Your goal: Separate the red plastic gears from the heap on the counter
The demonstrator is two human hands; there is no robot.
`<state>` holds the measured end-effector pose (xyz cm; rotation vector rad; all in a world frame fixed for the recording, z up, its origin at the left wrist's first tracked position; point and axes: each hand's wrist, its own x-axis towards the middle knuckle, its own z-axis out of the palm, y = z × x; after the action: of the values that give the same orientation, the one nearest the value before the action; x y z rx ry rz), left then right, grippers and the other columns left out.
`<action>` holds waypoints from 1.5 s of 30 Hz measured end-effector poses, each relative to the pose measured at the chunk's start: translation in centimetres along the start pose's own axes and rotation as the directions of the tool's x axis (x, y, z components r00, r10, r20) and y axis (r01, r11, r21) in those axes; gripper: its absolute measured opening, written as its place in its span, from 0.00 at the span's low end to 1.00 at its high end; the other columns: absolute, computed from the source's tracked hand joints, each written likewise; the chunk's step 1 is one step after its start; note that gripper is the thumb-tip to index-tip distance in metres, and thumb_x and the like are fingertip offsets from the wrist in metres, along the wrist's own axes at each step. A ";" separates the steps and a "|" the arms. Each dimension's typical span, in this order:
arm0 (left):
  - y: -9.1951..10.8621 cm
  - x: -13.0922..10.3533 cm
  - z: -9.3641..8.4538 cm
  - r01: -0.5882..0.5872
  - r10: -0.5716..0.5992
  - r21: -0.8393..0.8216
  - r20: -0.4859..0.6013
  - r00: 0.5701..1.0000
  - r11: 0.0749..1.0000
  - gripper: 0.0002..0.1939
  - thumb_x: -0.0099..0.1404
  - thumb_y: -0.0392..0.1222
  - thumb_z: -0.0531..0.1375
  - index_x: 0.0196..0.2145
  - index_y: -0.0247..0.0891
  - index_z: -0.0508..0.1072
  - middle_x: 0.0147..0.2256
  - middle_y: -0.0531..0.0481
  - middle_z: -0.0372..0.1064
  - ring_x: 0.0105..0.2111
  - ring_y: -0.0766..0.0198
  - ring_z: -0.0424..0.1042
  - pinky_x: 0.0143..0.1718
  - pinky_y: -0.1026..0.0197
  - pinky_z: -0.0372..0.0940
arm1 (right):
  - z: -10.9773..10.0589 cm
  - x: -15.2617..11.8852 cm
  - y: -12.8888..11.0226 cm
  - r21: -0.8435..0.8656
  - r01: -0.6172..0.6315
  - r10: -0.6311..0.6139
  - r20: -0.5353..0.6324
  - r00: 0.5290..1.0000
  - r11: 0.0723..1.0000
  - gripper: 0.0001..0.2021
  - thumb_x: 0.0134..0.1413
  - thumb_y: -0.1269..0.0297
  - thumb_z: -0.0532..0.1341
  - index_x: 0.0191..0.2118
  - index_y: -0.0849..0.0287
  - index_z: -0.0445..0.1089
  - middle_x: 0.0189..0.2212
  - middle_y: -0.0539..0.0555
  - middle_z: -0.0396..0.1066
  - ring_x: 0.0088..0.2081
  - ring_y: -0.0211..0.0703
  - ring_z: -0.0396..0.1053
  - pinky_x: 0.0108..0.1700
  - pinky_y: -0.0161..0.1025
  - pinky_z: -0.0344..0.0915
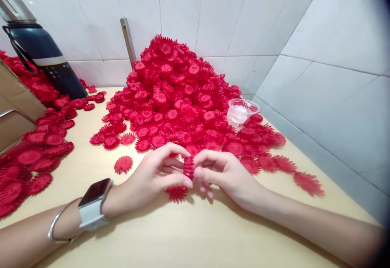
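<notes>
Two white-tiled walls close in the worktop, which is pale and runs back to one wall, its right edge following the other. The largest thing on it, a mound of red fringed discs, rises by the far edge and spills toward the right edge. More discs make a second spread down the left side, lying against a cardboard box. A dark blue flask with a metal cap stands among them, toward the far left corner. From where I stand, the person's left hand and right hand meet in front of the mound, low over the worktop. A narrow metal strip sticks up behind the mound's left flank. Near the far right corner sits a clear plastic cup with something whitish inside. The left wrist wears a smartwatch and a thin silver bangle. One loose disc lies left of the left hand. Smallest is a red fringed bundle, pinched between left thumb and fingers; the right fingertips meet its right side, though I cannot tell whether they grip it.
</notes>
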<state>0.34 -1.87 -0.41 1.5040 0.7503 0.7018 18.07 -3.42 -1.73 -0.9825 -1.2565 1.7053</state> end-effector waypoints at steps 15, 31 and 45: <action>-0.2 -0.1 -0.1 -0.008 0.008 0.025 0.012 1.000 1.000 0.14 0.56 0.34 0.61 0.39 0.41 0.63 0.32 0.54 0.69 0.33 0.65 0.73 0.34 0.65 0.69 | 0.0 -0.2 -0.1 -0.035 -0.031 0.031 0.004 1.000 0.999 0.09 0.44 0.62 0.63 0.28 0.62 0.67 0.14 0.46 0.65 0.15 0.31 0.61 0.16 0.29 0.61; 0.1 0.0 -0.5 -0.133 0.189 0.415 -0.096 0.977 0.900 0.10 0.56 0.28 0.56 0.36 0.37 0.68 0.34 0.51 0.65 0.34 0.66 0.67 0.34 0.65 0.65 | -0.1 -0.1 -0.3 -0.138 0.049 -0.067 -0.128 0.990 0.989 0.06 0.37 0.73 0.60 0.19 0.60 0.60 0.15 0.44 0.60 0.18 0.30 0.56 0.19 0.29 0.53; 0.9 -0.1 -0.4 -0.162 0.177 0.579 0.030 0.984 0.799 0.03 0.61 0.36 0.55 0.33 0.36 0.68 0.29 0.53 0.65 0.29 0.67 0.65 0.30 0.66 0.60 | 0.1 -0.9 -0.2 -0.295 0.152 -0.175 -0.052 0.983 0.943 0.06 0.49 0.68 0.58 0.25 0.59 0.61 0.20 0.46 0.62 0.21 0.33 0.59 0.23 0.31 0.57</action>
<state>0.07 -1.73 0.49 2.1490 0.9075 0.6541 18.34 -4.28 -1.36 -1.0694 -1.5223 1.3668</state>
